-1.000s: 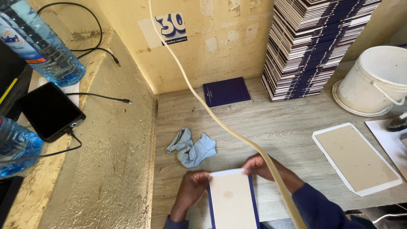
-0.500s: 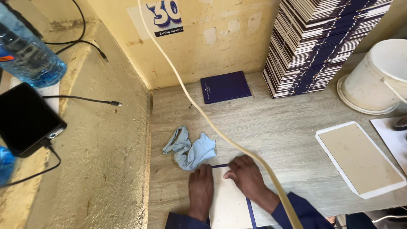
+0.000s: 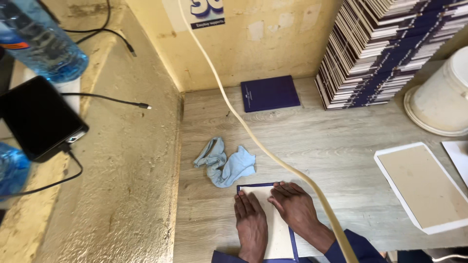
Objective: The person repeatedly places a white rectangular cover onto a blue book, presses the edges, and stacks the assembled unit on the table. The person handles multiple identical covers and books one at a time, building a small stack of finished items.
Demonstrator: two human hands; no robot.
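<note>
Nearest us, both hands lay flat, fingers spread, holding nothing: left hand [image 3: 251, 221] and right hand [image 3: 295, 209] pressed side by side on a cream sheet [image 3: 275, 229] inside a dark-blue cover [image 3: 294, 242], long axis running away from us, directly under the palms. Just beyond, a crumpled pale-blue cloth [image 3: 225, 163] on the wooden surface [image 3: 331, 141]. Farther, a flat navy booklet [image 3: 269, 92] by the wall; right of it a tall stack of booklets [image 3: 385, 53]. On the wall, a white-and-blue sign [image 3: 204, 12].

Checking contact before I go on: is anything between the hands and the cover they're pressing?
Nothing visible. The left hand and right hand lie flat on the pale sheet inside the dark blue cover. The blue cloth lies beside it.
</note>
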